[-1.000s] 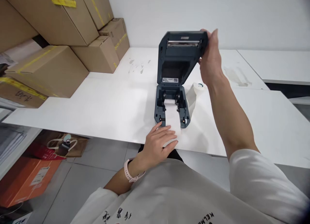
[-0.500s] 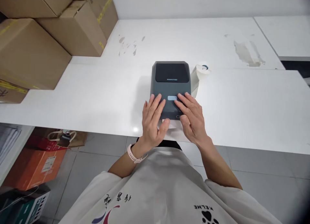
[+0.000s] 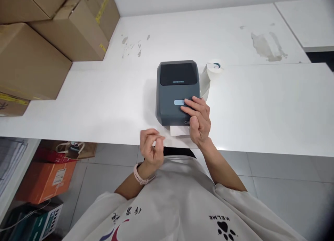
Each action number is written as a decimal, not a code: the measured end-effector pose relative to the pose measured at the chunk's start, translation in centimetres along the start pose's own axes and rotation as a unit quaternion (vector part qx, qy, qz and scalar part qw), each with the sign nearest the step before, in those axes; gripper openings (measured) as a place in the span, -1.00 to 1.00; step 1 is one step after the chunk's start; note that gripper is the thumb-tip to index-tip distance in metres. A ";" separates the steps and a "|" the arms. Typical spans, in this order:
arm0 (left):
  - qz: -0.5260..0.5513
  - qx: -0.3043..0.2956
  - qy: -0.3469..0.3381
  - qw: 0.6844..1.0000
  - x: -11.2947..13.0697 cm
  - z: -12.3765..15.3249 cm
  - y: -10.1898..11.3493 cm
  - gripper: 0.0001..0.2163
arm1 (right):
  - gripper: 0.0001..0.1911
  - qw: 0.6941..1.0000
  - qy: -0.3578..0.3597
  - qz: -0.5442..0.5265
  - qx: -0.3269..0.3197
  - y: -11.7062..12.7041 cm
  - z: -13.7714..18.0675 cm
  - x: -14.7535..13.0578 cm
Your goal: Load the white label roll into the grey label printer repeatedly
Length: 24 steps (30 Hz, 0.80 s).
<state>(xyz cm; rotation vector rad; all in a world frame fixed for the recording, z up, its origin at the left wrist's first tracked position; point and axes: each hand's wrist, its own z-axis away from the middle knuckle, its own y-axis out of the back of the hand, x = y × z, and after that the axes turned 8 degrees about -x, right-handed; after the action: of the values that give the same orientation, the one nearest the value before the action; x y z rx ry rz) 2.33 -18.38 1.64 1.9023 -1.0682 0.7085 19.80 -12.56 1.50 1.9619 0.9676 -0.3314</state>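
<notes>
The right hand (image 3: 198,124) rests on the front right corner of the dark grey label printer (image 3: 177,91), its lid shut; the index and middle fingers (image 3: 188,105) lie stretched flat on the lid, their tips touching the right end of the pale blue button (image 3: 179,102), while the other fingers curl loosely, so this grip is spread and closed on nothing. Just under that hand's palm, a short white strip of label paper (image 3: 179,130) pokes out of the printer's front slot and lies flat on the white surface (image 3: 261,109). Beyond the fingertips and a little to their right, a white label roll (image 3: 212,72) stands just beside the printer's right flank, its paper hanging down along the side. The left hand (image 3: 150,149) hangs in the air off the near edge of the surface, well to the left of the right hand and apart from the printer, fingers curled in with thumb and fingertips drawn together on nothing that I can see; a pink watch (image 3: 138,175) circles its wrist. Far off to the left of both hands, cardboard boxes (image 3: 52,35) are stacked on the surface against the wall
</notes>
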 end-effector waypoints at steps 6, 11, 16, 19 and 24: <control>0.311 -0.354 0.383 0.794 1.7 -1.5 -0.8 -0.42 | -0.43 0.999 -0.011 0.032 -0.012 0.0 0.2 -0.1; 0.334 -0.288 0.378 0.814 1.7 -2.8 -1.9 -0.58 | -0.41 0.999 -0.007 0.025 -0.045 0.7 0.0 -0.4; 0.263 -0.300 0.319 0.860 1.2 -2.0 -1.5 -0.57 | -0.48 0.994 -0.040 0.060 -0.080 2.2 -1.2 -1.7; 0.262 -0.307 0.326 0.855 1.1 -2.1 -1.5 -0.56 | -0.59 0.988 -0.039 0.119 -0.094 2.7 -2.3 -2.4; 0.280 -0.305 0.342 0.843 1.3 -2.3 -1.6 -0.56 | -0.69 0.983 -0.003 0.140 -0.119 2.7 -2.9 -2.1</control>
<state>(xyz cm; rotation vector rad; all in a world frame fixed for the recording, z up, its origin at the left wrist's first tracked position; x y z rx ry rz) 4.14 -16.50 3.18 0.6758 -1.1725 1.0973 20.05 -12.01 5.97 1.8438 0.6796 -0.0596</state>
